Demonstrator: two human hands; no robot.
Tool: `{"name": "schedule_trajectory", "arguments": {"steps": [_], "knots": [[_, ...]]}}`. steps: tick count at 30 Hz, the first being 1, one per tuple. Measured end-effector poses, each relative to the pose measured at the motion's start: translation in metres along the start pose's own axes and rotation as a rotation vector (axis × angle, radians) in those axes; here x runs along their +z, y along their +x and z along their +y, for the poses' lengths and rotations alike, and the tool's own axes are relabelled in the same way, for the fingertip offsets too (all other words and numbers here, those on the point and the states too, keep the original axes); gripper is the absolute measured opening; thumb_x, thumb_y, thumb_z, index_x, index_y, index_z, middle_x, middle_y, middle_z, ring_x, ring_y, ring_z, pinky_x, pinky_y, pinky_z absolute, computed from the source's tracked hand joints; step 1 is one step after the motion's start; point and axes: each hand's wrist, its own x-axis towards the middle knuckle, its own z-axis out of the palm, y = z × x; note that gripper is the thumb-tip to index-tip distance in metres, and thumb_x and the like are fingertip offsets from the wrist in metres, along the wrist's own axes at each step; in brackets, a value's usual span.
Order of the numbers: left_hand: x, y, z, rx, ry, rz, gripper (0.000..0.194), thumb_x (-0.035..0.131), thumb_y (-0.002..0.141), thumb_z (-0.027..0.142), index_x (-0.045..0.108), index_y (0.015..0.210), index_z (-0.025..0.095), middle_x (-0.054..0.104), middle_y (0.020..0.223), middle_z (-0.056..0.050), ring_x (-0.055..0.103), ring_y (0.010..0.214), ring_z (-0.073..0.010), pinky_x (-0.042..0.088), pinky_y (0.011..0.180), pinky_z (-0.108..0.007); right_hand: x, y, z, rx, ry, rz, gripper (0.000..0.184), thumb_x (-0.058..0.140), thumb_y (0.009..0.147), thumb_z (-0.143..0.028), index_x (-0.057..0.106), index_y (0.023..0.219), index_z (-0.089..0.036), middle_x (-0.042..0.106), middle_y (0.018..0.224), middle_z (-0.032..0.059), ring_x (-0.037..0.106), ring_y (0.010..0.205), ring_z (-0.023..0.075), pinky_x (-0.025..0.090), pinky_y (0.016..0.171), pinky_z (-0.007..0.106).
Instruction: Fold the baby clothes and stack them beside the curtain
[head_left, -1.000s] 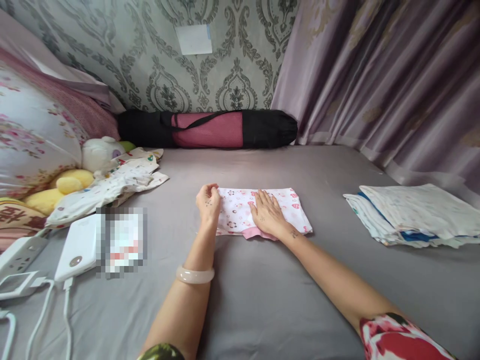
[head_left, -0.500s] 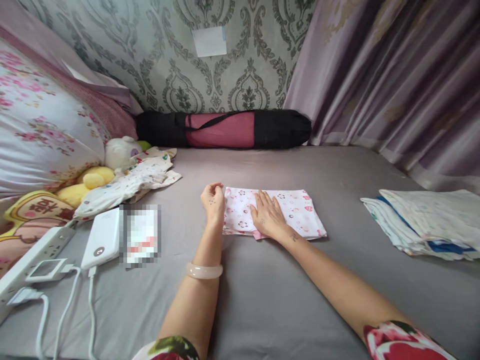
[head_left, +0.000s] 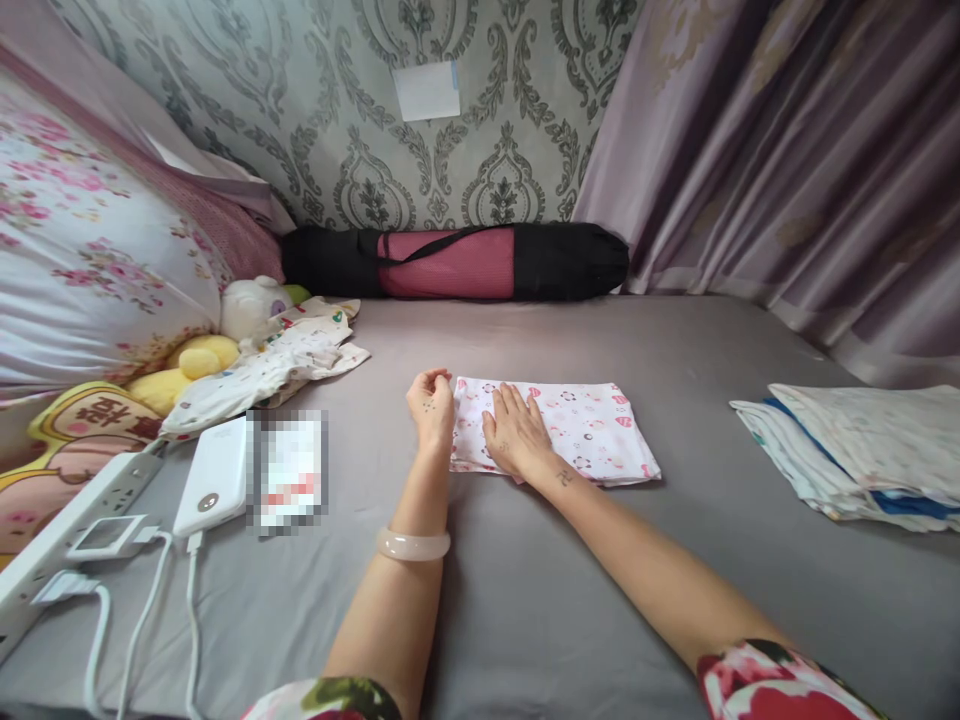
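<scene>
No word, brand or number can be read with certainty. At the left of the frame, the cushion [head_left: 56,470] bears dark Chinese-style characters on a tan panel, too unclear to make out. The power bank [head_left: 217,465], lower left, has a small mark on its round display [head_left: 208,502], likewise illegible. The packet [head_left: 291,475] beside it is pixelated. The right wrist [head_left: 559,476], right of centre, carries a small dark sign, unclear.

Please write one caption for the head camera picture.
Right hand flat on a folded patterned cloth, left hand curled beside its edge, on grey bedding.
</scene>
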Motion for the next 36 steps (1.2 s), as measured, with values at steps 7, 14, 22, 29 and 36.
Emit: {"name": "schedule_trajectory", "arguments": {"steps": [7,14,22,29,36], "knots": [[0.0,-0.001,0.001,0.002,0.017,-0.009,0.019,0.05,0.075,0.025,0.064,0.085,0.016,0.071,0.085,-0.007,0.068,0.089,-0.0187,0.052,0.083,-0.032,-0.004,0.002,-0.004,0.007,0.009,-0.043,0.061,0.024,0.098,-0.035,0.033,0.147,-0.001,0.027,0.156,0.016,0.021,0.145,0.0265,0.012,0.118,0.046],[-0.002,0.002,0.0,-0.012,0.011,0.004,0.019,0.05,0.075,0.023,0.064,0.085,0.016,0.071,0.085,-0.007,0.068,0.089,-0.0186,0.052,0.084,-0.032,0.001,0.009,-0.026,-0.091,0.043,-0.033,0.06,0.025,0.098,-0.034,0.033,0.148,-0.002,0.027,0.156,0.0163,0.02,0.146,0.0261,0.01,0.118,0.046],[-0.001,0.002,0.002,-0.019,-0.002,0.014,0.018,0.049,0.075,0.022,0.064,0.084,0.016,0.071,0.084,-0.007,0.069,0.089,-0.0191,0.052,0.084,-0.033,0.004,0.012,-0.031,-0.089,0.036,-0.061,0.06,0.025,0.098,-0.033,0.031,0.148,0.0,0.027,0.156,0.018,0.021,0.145,0.0289,0.013,0.117,0.048],[-0.004,0.006,0.006,0.003,-0.033,0.088,0.017,0.049,0.076,0.021,0.063,0.084,0.016,0.07,0.084,-0.007,0.069,0.089,-0.0186,0.052,0.085,-0.033,0.007,0.026,-0.049,-0.212,-0.026,-0.056,0.06,0.033,0.093,-0.026,0.032,0.147,0.0,0.026,0.156,0.019,0.019,0.146,0.0285,0.012,0.117,0.047],[-0.006,0.007,0.013,-0.019,-0.028,0.124,0.016,0.047,0.076,0.02,0.061,0.083,0.016,0.07,0.083,-0.006,0.069,0.088,-0.0174,0.053,0.083,-0.032,0.013,0.025,-0.052,-0.215,-0.029,-0.037,0.058,0.035,0.093,-0.027,0.036,0.145,-0.001,0.029,0.155,0.019,0.022,0.145,0.0273,0.015,0.117,0.046]]}}
